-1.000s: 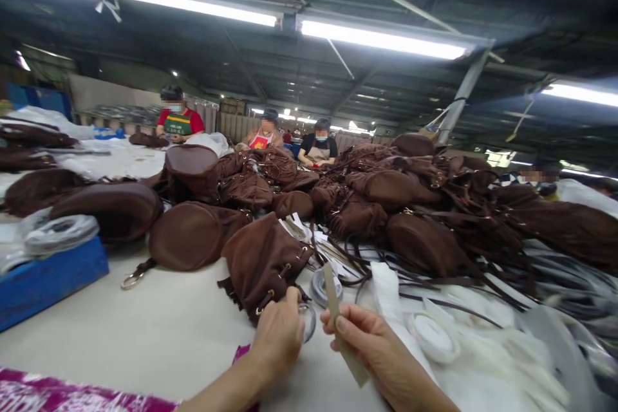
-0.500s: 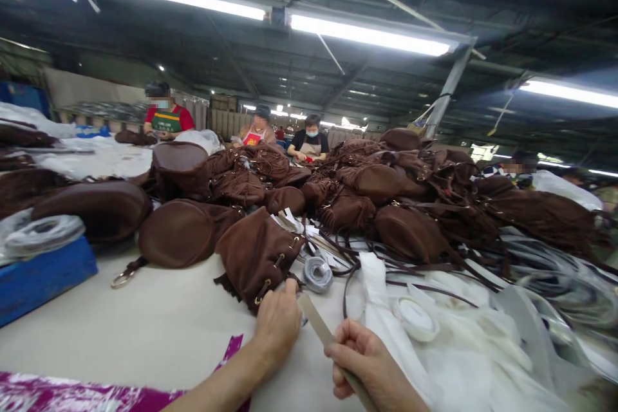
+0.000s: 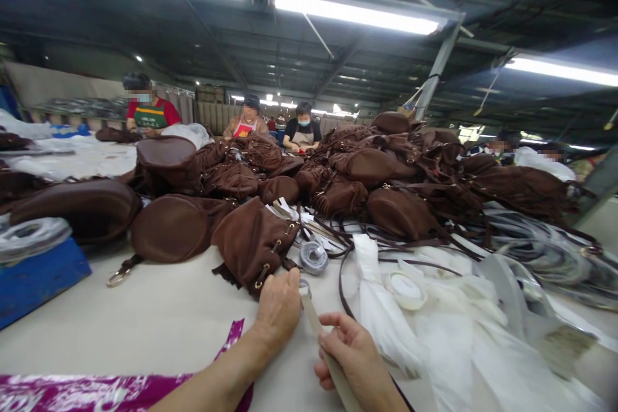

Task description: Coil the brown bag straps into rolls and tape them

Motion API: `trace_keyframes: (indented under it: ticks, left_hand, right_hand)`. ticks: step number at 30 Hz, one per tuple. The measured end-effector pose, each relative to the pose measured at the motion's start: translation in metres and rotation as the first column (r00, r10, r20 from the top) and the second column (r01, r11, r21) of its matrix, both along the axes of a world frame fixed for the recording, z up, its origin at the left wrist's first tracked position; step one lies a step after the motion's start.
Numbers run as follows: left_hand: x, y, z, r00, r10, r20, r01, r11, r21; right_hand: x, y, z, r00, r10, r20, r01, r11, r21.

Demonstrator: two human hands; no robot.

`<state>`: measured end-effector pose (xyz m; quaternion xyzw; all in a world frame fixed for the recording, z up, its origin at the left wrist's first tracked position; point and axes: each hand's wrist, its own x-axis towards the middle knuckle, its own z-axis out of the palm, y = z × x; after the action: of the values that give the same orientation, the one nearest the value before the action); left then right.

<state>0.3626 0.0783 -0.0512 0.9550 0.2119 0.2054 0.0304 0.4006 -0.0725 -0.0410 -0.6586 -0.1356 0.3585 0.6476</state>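
My right hand [image 3: 350,357] grips a flat beige strip [image 3: 313,314] between thumb and fingers; the strip's far end points up toward my left hand. My left hand [image 3: 280,302] is closed beside the mouth of a brown drawstring bag [image 3: 251,241] with gold eyelets, its fingertips turned away from me. What those fingers hold is hidden. A small shiny ring-like piece [image 3: 305,286] shows just past them, by the strip's tip. Behind my hands lies a coil of cord in clear wrap [image 3: 313,256].
Brown bags [image 3: 371,167] are heaped across the table's far side. A blue box [image 3: 43,280] with wrapped coils stands at left. White wrapping [image 3: 434,335] and a tape roll [image 3: 406,288] lie at right, a purple bag [image 3: 96,393] at the near left. Several people sit beyond.
The beige strip's tip has come closer to my left hand and the shiny piece. My right hand has shifted slightly left. The whole view has moved a little.
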Motion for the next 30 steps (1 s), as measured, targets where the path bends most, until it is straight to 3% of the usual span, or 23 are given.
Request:
trace_keyframes:
  ticks: [6, 14, 20, 30]
  left_hand:
    - [0.001, 0.001, -0.007, 0.998, -0.047, 0.034, 0.042, 0.988, 0.151]
    - [0.003, 0.003, -0.013, 0.996, -0.077, 0.048, 0.057, 0.946, 0.319]
    - [0.003, 0.008, -0.014, 0.996, -0.022, 0.082, -0.004, 0.953, 0.304]
    - [-0.001, 0.007, -0.014, 0.997, -0.063, 0.047, 0.048, 0.959, 0.28]
  right_hand:
    - [-0.009, 0.013, 0.012, 0.995, -0.087, -0.042, 0.086, 0.996, -0.021]
    - [-0.01, 0.038, 0.006, 0.965, -0.263, -0.021, 0.264, 0.957, 0.118]
    - [-0.017, 0.028, 0.011, 0.986, -0.132, -0.104, 0.146, 0.979, 0.141]
    - [-0.018, 0.02, 0.017, 0.957, -0.079, -0.277, 0.14, 0.968, 0.207]
